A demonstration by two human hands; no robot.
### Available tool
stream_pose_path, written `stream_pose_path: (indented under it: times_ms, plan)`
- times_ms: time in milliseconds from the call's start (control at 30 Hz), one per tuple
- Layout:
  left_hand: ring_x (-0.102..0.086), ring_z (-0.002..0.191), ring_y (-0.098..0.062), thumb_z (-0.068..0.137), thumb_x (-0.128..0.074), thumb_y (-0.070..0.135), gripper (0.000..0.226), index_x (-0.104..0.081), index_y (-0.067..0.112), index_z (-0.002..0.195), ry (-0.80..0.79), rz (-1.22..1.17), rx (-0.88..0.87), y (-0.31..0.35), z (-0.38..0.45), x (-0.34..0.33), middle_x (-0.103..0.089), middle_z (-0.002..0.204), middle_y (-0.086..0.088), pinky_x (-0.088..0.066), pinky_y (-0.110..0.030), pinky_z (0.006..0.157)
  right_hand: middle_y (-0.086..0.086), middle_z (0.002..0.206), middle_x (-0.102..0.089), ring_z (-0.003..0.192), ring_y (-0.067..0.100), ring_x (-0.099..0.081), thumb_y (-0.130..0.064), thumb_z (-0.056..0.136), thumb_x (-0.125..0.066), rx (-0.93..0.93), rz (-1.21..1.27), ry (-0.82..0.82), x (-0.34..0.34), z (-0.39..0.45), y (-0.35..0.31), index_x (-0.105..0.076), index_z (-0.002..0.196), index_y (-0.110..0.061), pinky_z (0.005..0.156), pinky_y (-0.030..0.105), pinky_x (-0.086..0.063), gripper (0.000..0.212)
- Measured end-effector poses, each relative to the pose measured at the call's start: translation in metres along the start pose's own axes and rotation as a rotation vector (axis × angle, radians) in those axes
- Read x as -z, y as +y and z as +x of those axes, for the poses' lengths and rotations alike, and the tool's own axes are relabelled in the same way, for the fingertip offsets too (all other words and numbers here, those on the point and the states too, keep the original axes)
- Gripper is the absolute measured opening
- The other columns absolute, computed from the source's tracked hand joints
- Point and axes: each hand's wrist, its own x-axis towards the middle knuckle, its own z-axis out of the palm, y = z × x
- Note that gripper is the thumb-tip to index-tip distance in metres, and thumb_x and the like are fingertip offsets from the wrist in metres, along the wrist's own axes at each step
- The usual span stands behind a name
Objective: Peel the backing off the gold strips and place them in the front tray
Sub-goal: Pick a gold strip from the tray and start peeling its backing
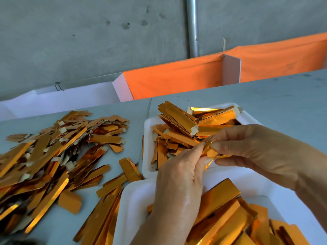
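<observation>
Presently a gold strip (209, 149) is pinched between the left hand (178, 175) and the right hand (251, 152), held in the air over the gap between the far tray (147, 138) and the front tray (134, 206), with the fingertips of both hands closed on its near end. For a clean peel, the backing should be gripped close to the split and drawn off steadily along the strip's length, so the foil is not creased. A large heap of strips (49, 156) is spread on the counter (265, 96) to the left.
</observation>
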Motion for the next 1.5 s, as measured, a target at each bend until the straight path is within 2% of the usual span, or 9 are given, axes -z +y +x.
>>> stream_pose_path:
  times_ms: [200, 400, 533, 733, 833, 1000, 1167, 1400, 1500]
  plan:
    - [-0.059, 0.098, 0.001, 0.096, -0.037, 0.038, 0.039, -0.058, 0.032, 0.128, -0.051, 0.03, 0.031, 0.0, 0.0, 0.002, -0.067, 0.105, 0.015, -0.049, -0.013, 0.082, 0.003, 0.087, -0.074, 0.078, 0.016, -0.072, -0.015, 0.08, -0.072, 0.086, -0.219, 0.135, -0.005, 0.001, 0.0, -0.072, 0.073, -0.02, 0.075, 0.026, -0.058, 0.009]
    - [-0.061, 0.088, -0.002, 0.097, -0.038, 0.039, 0.032, -0.063, 0.032, 0.116, -0.079, -0.005, 0.064, -0.002, -0.001, 0.003, -0.067, 0.092, 0.014, -0.053, -0.025, 0.077, -0.011, 0.074, -0.067, 0.065, 0.008, -0.066, -0.01, 0.081, -0.072, 0.236, -0.327, 0.09, -0.004, 0.0, -0.001, -0.07, 0.08, -0.027, 0.063, 0.018, -0.053, 0.017]
    - [-0.057, 0.082, 0.002, 0.094, -0.038, 0.044, 0.032, -0.064, 0.033, 0.107, -0.098, -0.087, 0.099, -0.002, -0.001, 0.002, -0.06, 0.073, 0.017, -0.049, -0.021, 0.071, -0.009, 0.064, -0.065, 0.059, 0.004, -0.062, -0.009, 0.083, -0.069, 0.263, -0.37, 0.091, -0.002, 0.002, 0.001, -0.07, 0.071, -0.024, 0.06, 0.016, -0.051, 0.019]
    - [-0.055, 0.088, 0.003, 0.082, -0.035, 0.061, 0.047, -0.061, 0.039, 0.114, -0.179, -0.149, 0.119, -0.009, -0.001, 0.007, -0.064, 0.081, 0.017, -0.046, -0.016, 0.076, 0.001, 0.068, -0.069, 0.069, 0.02, -0.07, -0.001, 0.083, -0.066, 0.284, -0.261, 0.176, 0.011, 0.003, 0.0, -0.068, 0.068, -0.02, 0.068, 0.029, -0.059, 0.024]
    - [-0.059, 0.086, -0.001, 0.088, -0.042, 0.055, 0.038, -0.06, 0.041, 0.117, -0.217, -0.169, 0.114, -0.01, -0.002, 0.007, -0.066, 0.086, 0.016, -0.048, -0.021, 0.075, 0.004, 0.07, -0.069, 0.07, 0.023, -0.071, -0.001, 0.083, -0.066, 0.287, -0.245, 0.186, 0.014, 0.003, 0.001, -0.069, 0.067, -0.018, 0.069, 0.029, -0.06, 0.023]
    - [-0.063, 0.077, 0.011, 0.088, -0.04, 0.048, 0.036, -0.064, 0.037, 0.111, -0.221, -0.242, 0.149, -0.01, -0.002, 0.006, -0.069, 0.084, 0.019, -0.049, -0.007, 0.066, 0.014, 0.079, -0.072, 0.075, 0.027, -0.072, 0.002, 0.083, -0.064, 0.275, -0.181, 0.159, 0.015, 0.001, 0.0, -0.066, 0.071, -0.011, 0.073, 0.03, -0.06, 0.018]
    - [-0.065, 0.09, -0.001, 0.085, -0.033, 0.054, 0.045, -0.06, 0.038, 0.117, -0.323, -0.257, 0.139, -0.011, -0.001, 0.008, -0.071, 0.093, 0.015, -0.054, -0.026, 0.079, 0.015, 0.078, -0.071, 0.076, 0.028, -0.072, 0.001, 0.084, -0.063, 0.259, -0.205, 0.171, 0.019, 0.0, 0.001, -0.066, 0.076, -0.007, 0.076, 0.034, -0.06, 0.012]
    - [-0.054, 0.07, 0.018, 0.09, -0.027, 0.045, 0.045, -0.061, 0.022, 0.107, -0.262, -0.083, 0.01, -0.007, 0.001, 0.011, -0.052, 0.057, 0.023, -0.042, -0.005, 0.058, 0.019, 0.086, -0.071, 0.082, 0.031, -0.071, -0.003, 0.085, -0.063, 0.205, -0.165, 0.189, 0.021, 0.003, 0.004, -0.067, 0.078, -0.008, 0.081, 0.039, -0.057, 0.009]
    - [-0.064, 0.073, 0.003, 0.092, -0.025, 0.045, 0.044, -0.058, 0.022, 0.112, -0.317, -0.113, 0.042, -0.007, 0.001, 0.011, -0.066, 0.077, 0.011, -0.053, -0.018, 0.065, 0.019, 0.087, -0.071, 0.085, 0.033, -0.07, -0.006, 0.085, -0.064, 0.199, -0.164, 0.196, 0.021, 0.004, 0.005, -0.067, 0.079, -0.01, 0.081, 0.039, -0.057, 0.008]
